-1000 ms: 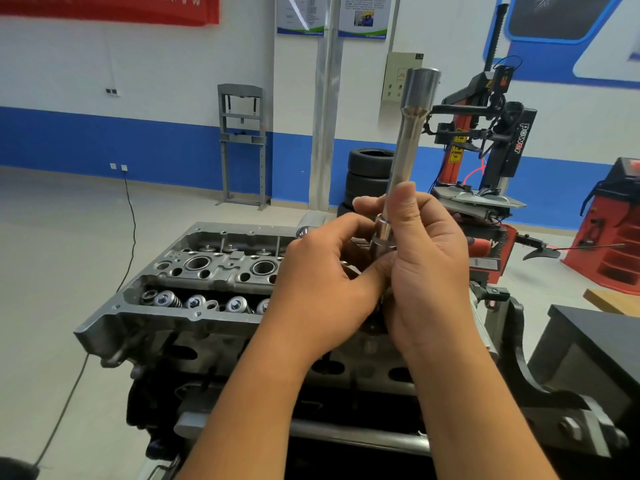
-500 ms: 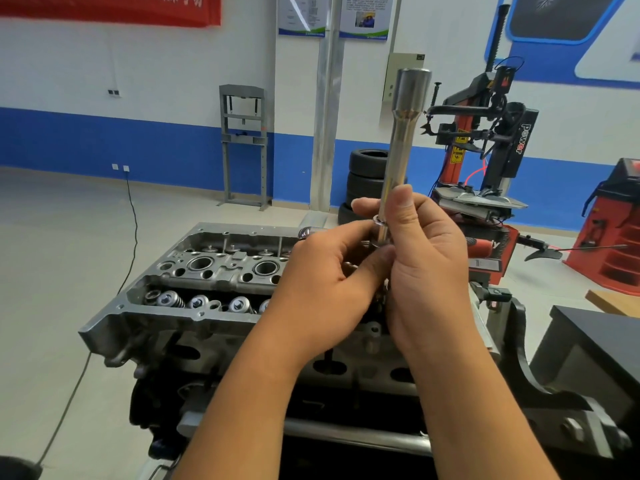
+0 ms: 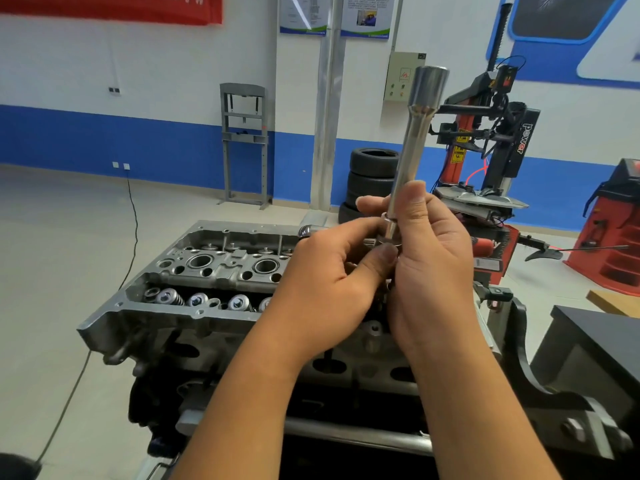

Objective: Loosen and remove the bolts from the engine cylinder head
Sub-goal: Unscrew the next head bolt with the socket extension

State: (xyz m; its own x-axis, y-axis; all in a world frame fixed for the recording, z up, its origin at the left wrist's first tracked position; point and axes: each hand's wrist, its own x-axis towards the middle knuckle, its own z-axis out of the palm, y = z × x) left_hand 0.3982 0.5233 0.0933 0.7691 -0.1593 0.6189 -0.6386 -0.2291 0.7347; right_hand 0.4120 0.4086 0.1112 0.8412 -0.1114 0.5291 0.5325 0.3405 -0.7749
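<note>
- Gripping a long chrome deep socket (image 3: 412,157), the right hand (image 3: 433,271) holds it near its lower end, thumb and fingers curled round the shaft; the socket stands nearly upright, tilted a little to the right, its wider end at the top.
- At the socket's lower end sits a bright ring-like collar (image 3: 390,237), just beside the right thumb.
- The left hand (image 3: 332,289) has its fingers curled and its thumb pressed up against the socket's base, pinching a small part there; what that part is cannot be made out, since the fingers hide most of it.
- Both hands are raised above the engine cylinder head (image 3: 207,271), which lies below and to the left of them on an engine stand (image 3: 554,393).
- On the head's bare top, two round spark plug wells (image 3: 200,261) and a row of valve springs (image 3: 194,301) show along the near edge.
- No bolt can be told apart for certain; the right half of the head is hidden by the hands.
- Behind, near the far wall, stand a grey shop press frame (image 3: 244,143), a stack of tyres (image 3: 372,178) and a red-and-black tyre changer (image 3: 491,140).
- A black cable (image 3: 133,216) runs across the floor on the left.
</note>
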